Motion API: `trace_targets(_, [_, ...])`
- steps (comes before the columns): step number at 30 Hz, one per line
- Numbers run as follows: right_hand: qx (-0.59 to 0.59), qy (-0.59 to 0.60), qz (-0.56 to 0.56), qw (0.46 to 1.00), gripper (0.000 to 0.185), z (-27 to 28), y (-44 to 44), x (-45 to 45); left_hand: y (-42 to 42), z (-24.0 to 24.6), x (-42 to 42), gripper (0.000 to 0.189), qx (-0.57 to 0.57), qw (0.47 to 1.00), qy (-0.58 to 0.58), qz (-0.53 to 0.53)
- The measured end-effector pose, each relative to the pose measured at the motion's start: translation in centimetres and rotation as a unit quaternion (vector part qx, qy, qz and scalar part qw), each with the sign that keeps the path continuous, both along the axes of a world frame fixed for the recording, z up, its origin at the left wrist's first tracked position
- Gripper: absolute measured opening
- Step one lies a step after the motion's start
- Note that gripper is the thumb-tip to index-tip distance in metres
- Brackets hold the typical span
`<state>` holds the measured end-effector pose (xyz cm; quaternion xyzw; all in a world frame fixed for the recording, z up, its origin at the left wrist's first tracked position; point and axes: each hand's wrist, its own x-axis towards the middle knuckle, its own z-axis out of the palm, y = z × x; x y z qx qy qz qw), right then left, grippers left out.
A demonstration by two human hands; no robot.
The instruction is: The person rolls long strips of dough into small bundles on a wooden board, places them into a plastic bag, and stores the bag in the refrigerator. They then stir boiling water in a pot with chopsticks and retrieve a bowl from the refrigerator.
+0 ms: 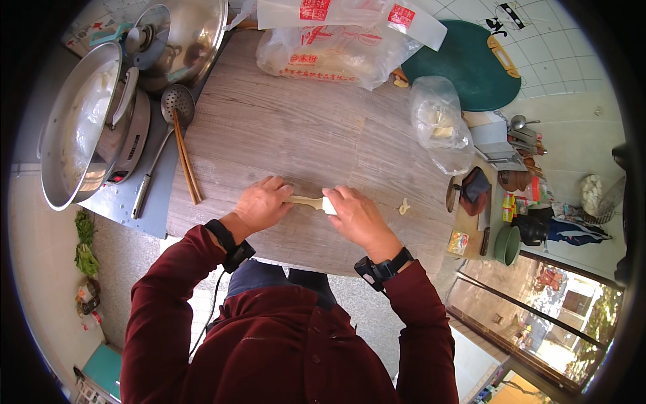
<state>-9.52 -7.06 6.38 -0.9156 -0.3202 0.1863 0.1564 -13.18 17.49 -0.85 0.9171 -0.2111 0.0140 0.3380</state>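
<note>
My left hand (266,202) is closed on one end of a slim pale-beige strip (305,202) just above the wooden tabletop (303,131). The strip spans the short gap between my two hands. My right hand (356,214) grips a small white block-like piece (329,206), which meets the strip's other end. I cannot tell whether strip and white piece are one thing; my fingers hide parts of both. A small pale scrap (404,206) lies on the table to the right of my right hand.
A wide metal pot (108,166) with whitish contents sits on an electric cooker at left. Beside it lie a slotted ladle (177,103) and wooden chopsticks (185,161). Plastic bags (323,55) and a green board (462,70) stand behind; a clear bag (439,121) lies right.
</note>
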Motion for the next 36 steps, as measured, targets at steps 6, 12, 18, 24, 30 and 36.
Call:
trace_targets(6, [0.082,0.066,-0.104,0.989,0.060,0.4,-1.5,0.3,0.1,-0.1,0.5,0.025,0.015,0.994,0.111,0.007])
trace_targets(12, [0.156,0.177,-0.132,0.963,0.060,-3.2,0.0,-0.1,1.2,0.9,0.6,0.024,0.058,0.980,0.189,0.006])
trace_targets(18, [0.119,0.000,-0.042,0.992,0.053,-3.6,2.9,-0.8,1.8,0.9,0.7,0.023,0.036,0.982,0.183,0.010])
trace_targets(24, [0.013,-0.028,-0.032,0.999,0.054,-2.5,8.4,-0.9,3.0,0.3,0.6,0.030,0.008,0.989,0.147,-0.006])
trace_targets(30, [0.104,-0.023,-0.073,0.992,0.057,-2.0,8.4,-0.3,3.6,1.4,0.6,0.059,-0.090,0.986,0.137,0.008])
trace_targets(36, [0.134,0.049,-0.138,0.980,0.053,-5.4,8.5,-1.0,2.3,0.3,1.6,0.054,-0.033,0.981,0.189,0.014])
